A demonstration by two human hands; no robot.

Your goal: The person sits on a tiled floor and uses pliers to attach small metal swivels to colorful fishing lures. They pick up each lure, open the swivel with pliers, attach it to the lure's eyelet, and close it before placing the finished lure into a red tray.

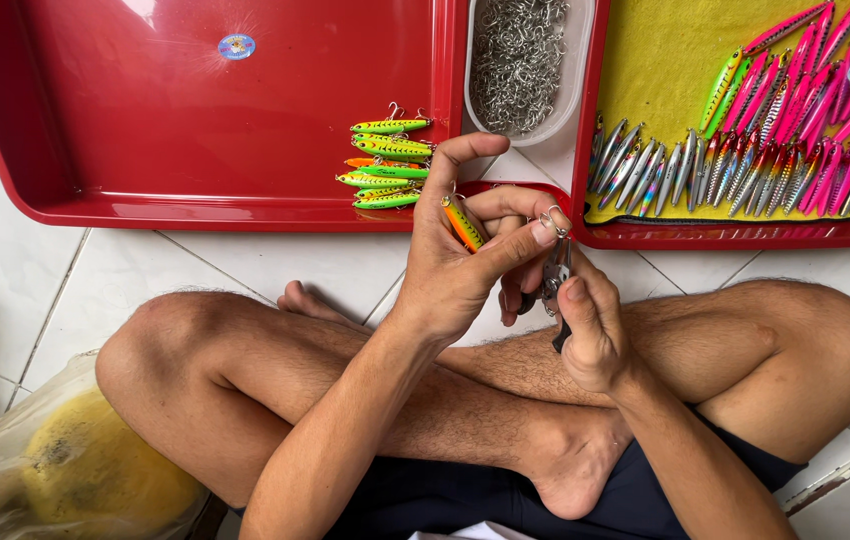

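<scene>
While shut: left grip [465, 250] on lure [464, 222], right grip [585, 330] on pliers [557, 285].

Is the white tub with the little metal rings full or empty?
Nearly full. The white tub holds a heap of small metal rings covering its floor and piled up the sides.

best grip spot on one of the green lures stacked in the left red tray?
Judging by pose: take the top green lure across its slim mid-body, coming from above. It lies flat on the red tray, crowning the pile, with hardware at its right end. Its long sides look easiest for the fingers; the lures below sit packed together.
</scene>
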